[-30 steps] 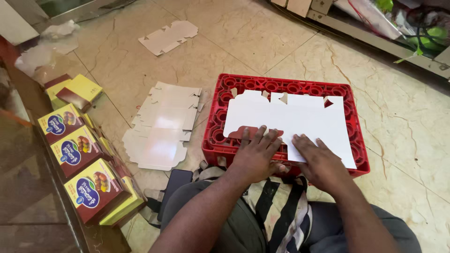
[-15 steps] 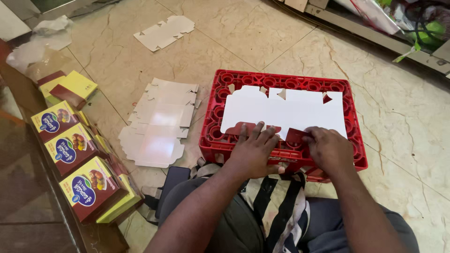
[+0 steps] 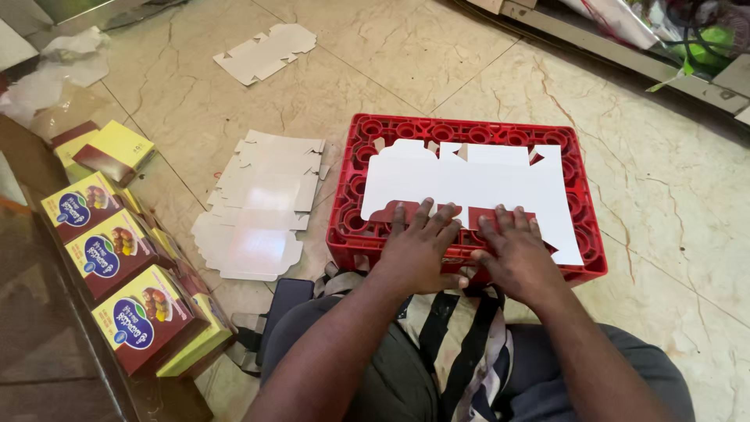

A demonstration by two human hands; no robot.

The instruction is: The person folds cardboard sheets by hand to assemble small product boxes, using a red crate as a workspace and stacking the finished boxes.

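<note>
A flat white carton blank (image 3: 476, 184) lies on top of an upturned red crate (image 3: 582, 227) on the tiled floor. Left hand (image 3: 418, 250) and right hand (image 3: 512, 254) press side by side on the blank's near edge, fingers spread flat (nothing clamped), folding a maroon flap. Left of the crate lies a stack of blanks (image 3: 262, 207); farther left, finished yellow-and-maroon boxes (image 3: 117, 258).

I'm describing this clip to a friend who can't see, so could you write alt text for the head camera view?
Two hands, left hand and right hand, press the near flap of a flat white cardboard box blank lying on an upturned red plastic crate on a tiled floor. A stack of flat blanks lies to the left, beside finished yellow-and-maroon boxes.
</note>
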